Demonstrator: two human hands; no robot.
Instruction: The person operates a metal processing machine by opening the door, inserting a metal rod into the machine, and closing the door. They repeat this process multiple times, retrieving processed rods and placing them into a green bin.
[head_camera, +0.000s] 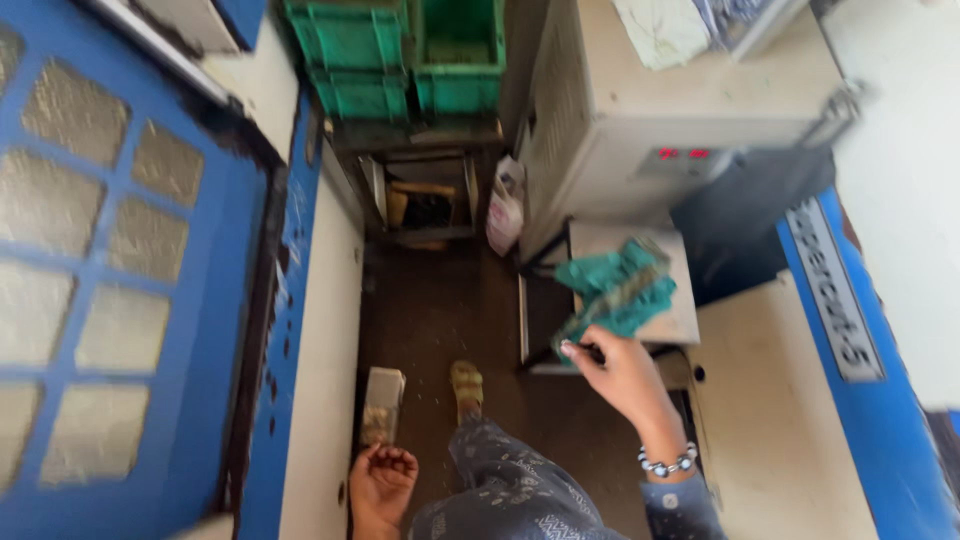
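At the front edge of the small stand (660, 325), your right hand (620, 375) has its fingers pinched on the green cloth (615, 285) lying there. Your left hand (380, 485) hangs loosely curled, holding nothing, beside the block (382, 403) on the floor.

We note a teal green cloth (615, 285), green crates (400, 55), a blue door (215, 300), and grey patterned trousers (510, 485).

The right hand (618, 372) pinches a green cloth (615, 287) that lies on a small stool (672, 322) just beyond it. The left hand (380, 483) hangs loosely curled, near a block (382, 402) on the floor.
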